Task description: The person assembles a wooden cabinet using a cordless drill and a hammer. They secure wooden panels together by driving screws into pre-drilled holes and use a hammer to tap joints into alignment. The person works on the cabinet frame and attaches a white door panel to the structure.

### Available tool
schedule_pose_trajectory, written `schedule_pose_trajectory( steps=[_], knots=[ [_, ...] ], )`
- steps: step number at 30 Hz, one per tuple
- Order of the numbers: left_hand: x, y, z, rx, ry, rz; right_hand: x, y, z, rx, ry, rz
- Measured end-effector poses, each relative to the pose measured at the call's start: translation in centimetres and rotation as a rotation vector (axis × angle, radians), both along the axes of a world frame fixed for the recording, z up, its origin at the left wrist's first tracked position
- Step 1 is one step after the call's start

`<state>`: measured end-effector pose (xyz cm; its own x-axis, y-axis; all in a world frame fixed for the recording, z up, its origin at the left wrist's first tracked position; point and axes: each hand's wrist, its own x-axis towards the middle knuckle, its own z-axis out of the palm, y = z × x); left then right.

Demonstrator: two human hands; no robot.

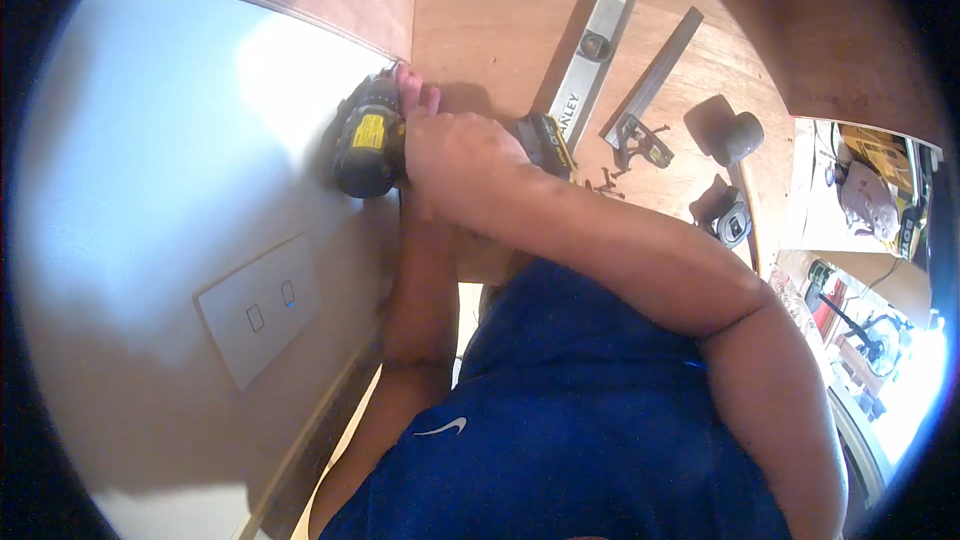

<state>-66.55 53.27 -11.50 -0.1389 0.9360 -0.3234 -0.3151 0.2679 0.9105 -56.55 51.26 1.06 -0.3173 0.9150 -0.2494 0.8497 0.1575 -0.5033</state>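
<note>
My right hand (460, 155) is closed around the handle of a black and yellow cordless drill (368, 140). The drill's head is pressed at the seam where the white wall (170, 160) meets a plywood panel (480, 10). Its battery (548, 140) sticks out to the right of my fist. My left hand (416, 92) reaches up behind the right one. Only its fingertips show, lying beside the drill's head against the plywood edge. The rest of that hand is hidden, so its grip is unclear.
On the plywood lie a long metal spirit level (600, 35), a combination square (650, 90), a rubber mallet (735, 135), a tape measure (735, 225) and several dark screws (605, 180). A white two-button switch plate (260, 310) sits on the wall. A cluttered workshop area (870, 240) lies at the right.
</note>
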Motion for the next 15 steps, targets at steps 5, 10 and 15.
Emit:
schedule_pose_trajectory(
  steps=[5, 10, 15],
  knots=[
    [-7.1, 1.0, -9.1, 0.105, -0.035, -0.162, -0.5, -1.0, 0.8, 0.121, -0.042, -0.025],
    [1.3, -0.9, 1.9, 0.192, 0.223, -0.073, 0.4, -0.3, 0.8, 0.06, -0.04, 0.06],
    [0.0, -0.4, 0.2, 0.198, 0.109, -0.001, 0.3, -0.1, 2.0, -0.015, -0.013, 0.059]
  ],
)
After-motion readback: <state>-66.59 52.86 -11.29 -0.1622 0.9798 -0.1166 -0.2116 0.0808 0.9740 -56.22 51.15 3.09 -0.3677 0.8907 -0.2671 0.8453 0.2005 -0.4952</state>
